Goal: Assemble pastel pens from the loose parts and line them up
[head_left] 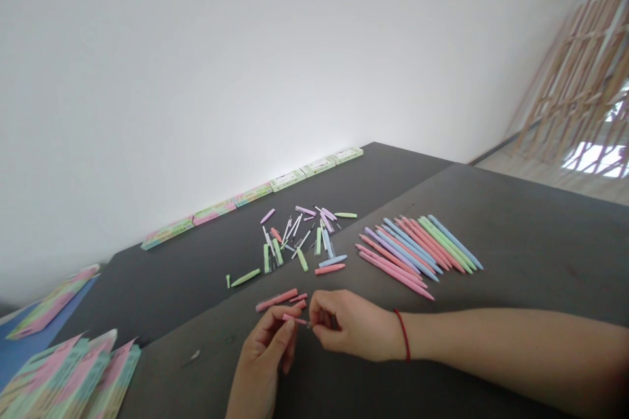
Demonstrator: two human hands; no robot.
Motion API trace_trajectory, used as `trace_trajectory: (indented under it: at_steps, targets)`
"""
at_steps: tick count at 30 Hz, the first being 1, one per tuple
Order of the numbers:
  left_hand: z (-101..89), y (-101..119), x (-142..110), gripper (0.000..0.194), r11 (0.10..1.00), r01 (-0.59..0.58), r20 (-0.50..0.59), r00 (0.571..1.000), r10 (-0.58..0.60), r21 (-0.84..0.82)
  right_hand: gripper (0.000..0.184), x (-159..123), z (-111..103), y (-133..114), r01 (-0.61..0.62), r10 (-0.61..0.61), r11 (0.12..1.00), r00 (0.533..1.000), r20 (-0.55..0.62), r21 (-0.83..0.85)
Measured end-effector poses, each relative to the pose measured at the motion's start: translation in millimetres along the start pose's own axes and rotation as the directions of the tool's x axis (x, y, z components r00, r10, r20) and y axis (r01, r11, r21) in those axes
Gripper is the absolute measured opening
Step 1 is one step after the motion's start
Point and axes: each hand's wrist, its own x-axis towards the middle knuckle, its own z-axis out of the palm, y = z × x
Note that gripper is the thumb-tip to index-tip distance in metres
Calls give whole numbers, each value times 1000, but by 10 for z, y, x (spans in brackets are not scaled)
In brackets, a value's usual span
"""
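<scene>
The left hand clamps a slender pink plastic pen part between its fingers above the dark grey bench. The right hand has its fingers curled at the part's end; contact cannot be confirmed. Caution: a loose pinch or uneven pressure could make it slip and roll away.

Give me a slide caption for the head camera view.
Two hands work on a small pink pen part beside assembled pastel pens.
</scene>
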Motion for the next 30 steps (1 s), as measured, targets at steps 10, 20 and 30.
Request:
trace_trajectory:
  at_steps: [10, 20, 30]
  targets:
    - [51, 39, -16, 27, 979, -56, 54, 997, 46, 197, 5, 14, 30, -2, 13, -11, 997, 1000, -23, 82]
    - [42, 67, -63, 25, 949, -123, -9, 991, 131, 292, 9, 9, 39, -7, -4, 10, 988, 999, -37, 155]
    - [14, 90, -101, 20, 876, -206, 46, 977, 207, 437, 7, -1, 24, -42, 6, -1, 991, 999, -37, 133]
